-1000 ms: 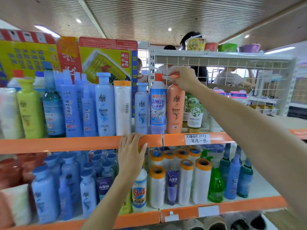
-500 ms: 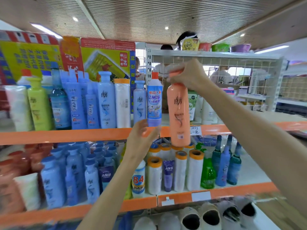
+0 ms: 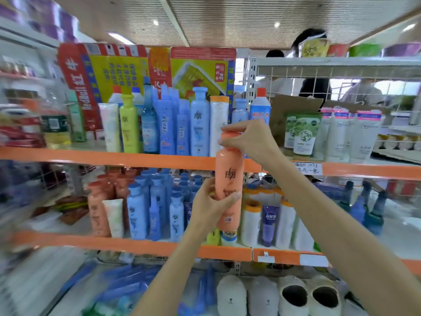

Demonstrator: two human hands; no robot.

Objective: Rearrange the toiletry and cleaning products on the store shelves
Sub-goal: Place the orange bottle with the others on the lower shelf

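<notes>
An orange shampoo bottle (image 3: 229, 172) hangs upright in front of the shelves, off any shelf. My right hand (image 3: 249, 139) grips its cap from above. My left hand (image 3: 210, 205) wraps around its lower body from the left. Behind it, the upper shelf (image 3: 114, 157) carries blue bottles (image 3: 200, 126), a yellow-green bottle (image 3: 128, 124) and a red-capped cleaner bottle (image 3: 260, 108). On the middle shelf (image 3: 127, 244) stand more orange bottles (image 3: 98, 208) at the left and several blue bottles (image 3: 136, 213).
White orange-capped rolls (image 3: 250, 222) and a purple tube (image 3: 270, 221) stand right of the held bottle. Green and white tubes (image 3: 304, 133) fill the upper right. Slippers (image 3: 296, 295) lie on the bottom shelf. People stand behind the wire grid (image 3: 319, 74).
My right hand lifted the orange bottle off the upper shelf and brought it down and toward me. My left hand left the shelf edge and took hold of the bottle's lower part.
</notes>
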